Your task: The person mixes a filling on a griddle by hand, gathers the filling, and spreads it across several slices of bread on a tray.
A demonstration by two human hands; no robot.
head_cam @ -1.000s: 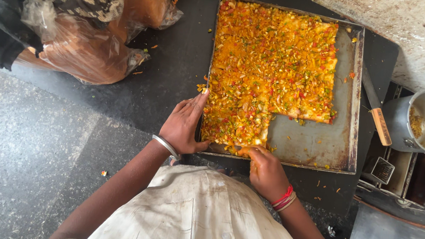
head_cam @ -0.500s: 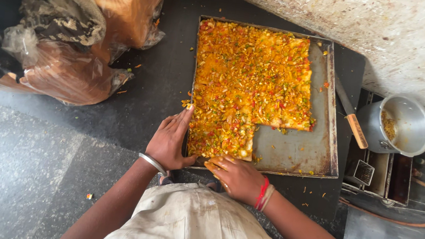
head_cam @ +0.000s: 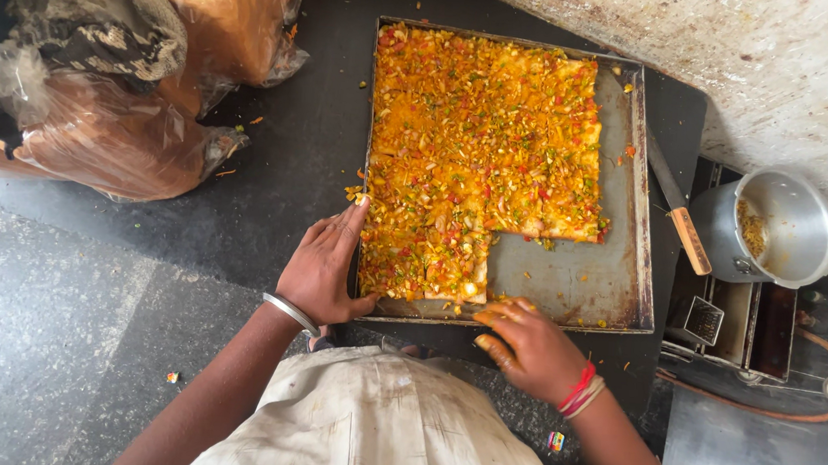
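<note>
A dark tabletop (head_cam: pixel 271 193) carries a square metal tray (head_cam: pixel 565 292), mostly covered by a slab of bread topped with orange, chopped vegetables (head_cam: pixel 479 140); the near right corner of the tray is bare. The left hand (head_cam: pixel 324 270) lies flat against the tray's left rim, fingers together, holding nothing. The right hand (head_cam: pixel 527 347) rests curled at the near rim; whether its grip pinches anything cannot be told. Plastic bags of loaves (head_cam: pixel 121 115) sit to the left. A wooden-handled knife (head_cam: pixel 678 207) and a steel pot (head_cam: pixel 783 229) lie right, below a rough pale wall (head_cam: pixel 765 73). Speckled grey floor (head_cam: pixel 48 333) lies beneath.
</note>
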